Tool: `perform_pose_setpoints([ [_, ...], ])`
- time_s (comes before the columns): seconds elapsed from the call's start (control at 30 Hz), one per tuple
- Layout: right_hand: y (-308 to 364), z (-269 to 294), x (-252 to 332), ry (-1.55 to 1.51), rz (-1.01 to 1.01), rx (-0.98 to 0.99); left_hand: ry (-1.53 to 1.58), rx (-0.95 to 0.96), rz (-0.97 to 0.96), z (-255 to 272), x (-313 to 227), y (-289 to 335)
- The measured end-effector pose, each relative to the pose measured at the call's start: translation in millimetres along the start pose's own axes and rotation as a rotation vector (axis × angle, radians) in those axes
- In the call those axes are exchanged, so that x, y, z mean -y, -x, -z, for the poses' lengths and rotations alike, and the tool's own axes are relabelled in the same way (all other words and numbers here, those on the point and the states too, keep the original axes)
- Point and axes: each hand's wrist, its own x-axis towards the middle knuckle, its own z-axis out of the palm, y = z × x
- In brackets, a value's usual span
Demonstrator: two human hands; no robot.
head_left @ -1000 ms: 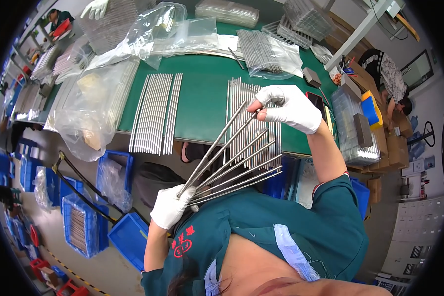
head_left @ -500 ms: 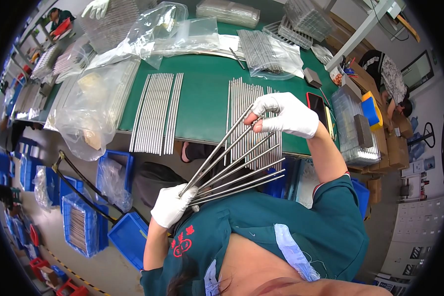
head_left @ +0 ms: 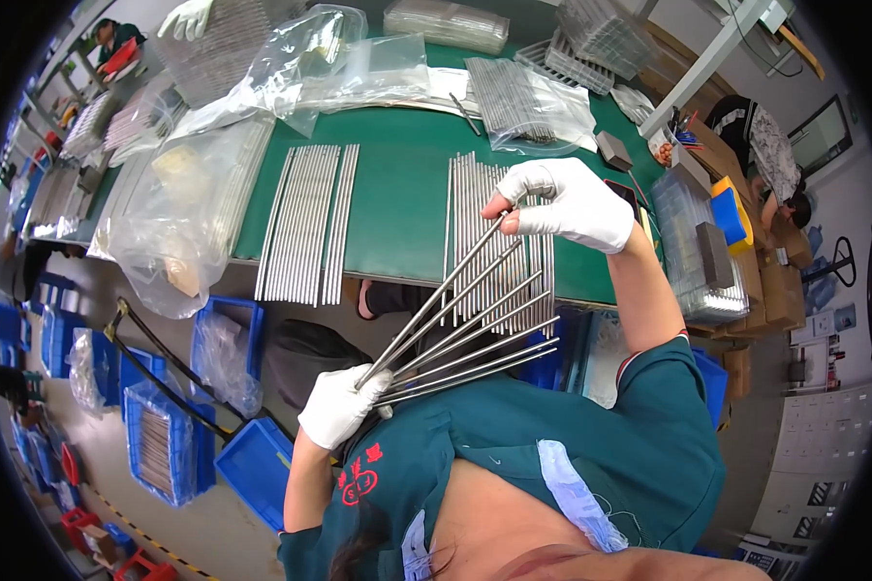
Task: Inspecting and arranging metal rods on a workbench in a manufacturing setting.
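Faces one green table (head_left: 397,228) bearing two rows of metal rods (head_left: 300,223). Wears one dark green shirt (head_left: 649,436) with red lettering (head_left: 360,487). Has, at left, one blue crate of thin rods (head_left: 153,441) and another crate (head_left: 256,329) with a clear bag (head_left: 225,358) inside. Holds at least six fanned rods (head_left: 431,300) before the body in the curled, gloved left hand (head_left: 337,407). Pinches one rod tip (head_left: 502,216) between thumb and finger of the right hand (head_left: 572,203).

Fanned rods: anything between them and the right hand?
Nothing visible: the right hand is at the far tip of the uppermost rod; the left hand grips the bunch's near end.
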Motion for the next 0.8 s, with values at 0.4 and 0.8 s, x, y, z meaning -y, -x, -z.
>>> perform_pose_setpoints([
  [0.4,-7.9,26.5,-21.2,-0.281,0.261,-0.412,0.087,0.059,0.048,3.7,-0.9,-1.4],
  [0.8,-20.3,-36.6,-47.9,0.738,0.560,-0.134,1.425,0.373,0.083,-14.7,-30.1,-49.1],
])
